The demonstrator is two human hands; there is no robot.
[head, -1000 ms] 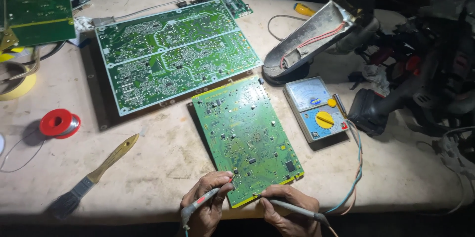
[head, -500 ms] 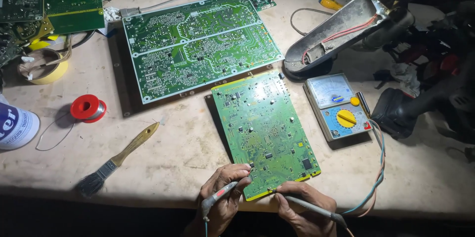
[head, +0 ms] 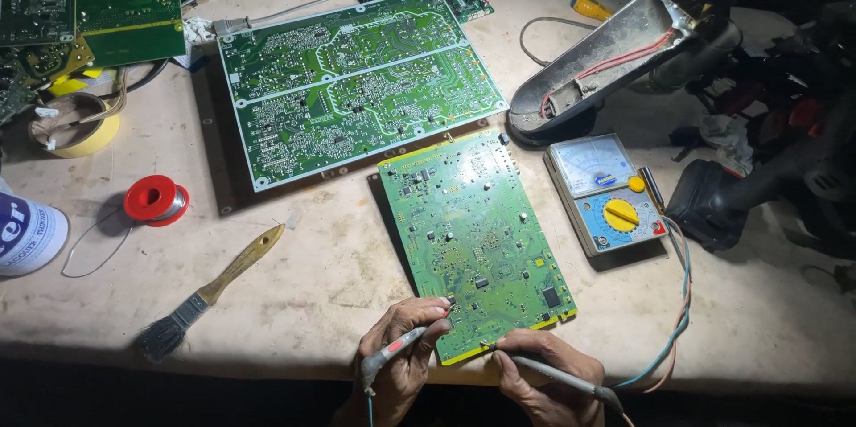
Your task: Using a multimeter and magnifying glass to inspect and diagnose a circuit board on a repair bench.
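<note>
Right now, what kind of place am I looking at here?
Most likely an electronics repair bench. Both hands, left hand and right hand, press test probes onto a green circuit board, an analog multimeter sits beside it, and a solder spool lies nearby.

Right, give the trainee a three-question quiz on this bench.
1. True or false: each hand holds a probe on the small board.
2. What lies left of the small board, nearest the left hand? A) brush B) solder spool C) tape roll
3. Fill in: the yellow dial belongs to the ____ right of the small board.

Key
1. True: the left probe and the right probe, held in the right hand, both touch the board's near end.
2. A: the brush; the solder spool and tape roll lie further off.
3. meter.
</note>
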